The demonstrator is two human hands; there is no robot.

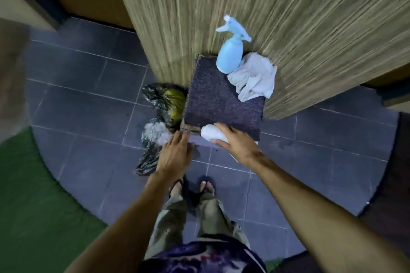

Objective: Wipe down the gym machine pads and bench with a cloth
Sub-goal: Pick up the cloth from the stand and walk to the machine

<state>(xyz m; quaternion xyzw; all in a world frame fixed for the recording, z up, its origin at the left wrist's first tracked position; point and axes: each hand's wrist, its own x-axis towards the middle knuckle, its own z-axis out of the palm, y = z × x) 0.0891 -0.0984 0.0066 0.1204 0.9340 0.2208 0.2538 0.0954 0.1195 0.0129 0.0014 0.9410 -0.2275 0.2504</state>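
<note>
- I stand on a dark grey tiled floor [84,86] with pale grout lines; a ribbed, straw-coloured wall panel [288,17] rises ahead and to the right, and the whole view is a little blurred.
- At the far left a green mat [26,195] ends in a curved edge, leaving a broad stretch of bare tile between it and my feet.
- Just left of centre, tied plastic bags [164,102] sit on the floor, touching the left side of a stool.
- My left hand [175,153] hangs with fingers loosely spread and holds nothing, its fingertips just at the stool's near left corner, above the bags.
- The stool [219,104], topped with dark carpet, stands square against the wall panel; its near edge faces me.
- My right hand [235,142] is wrapped around a rolled white cloth [210,134] resting on that near edge.
- At the stool's far side a light blue spray bottle [229,55] stands against the panel, with a crumpled pale towel [253,77] just to its right, overhanging the right edge.
- Right of the stool the tiles lie open up to a dark mat [395,173].
</note>
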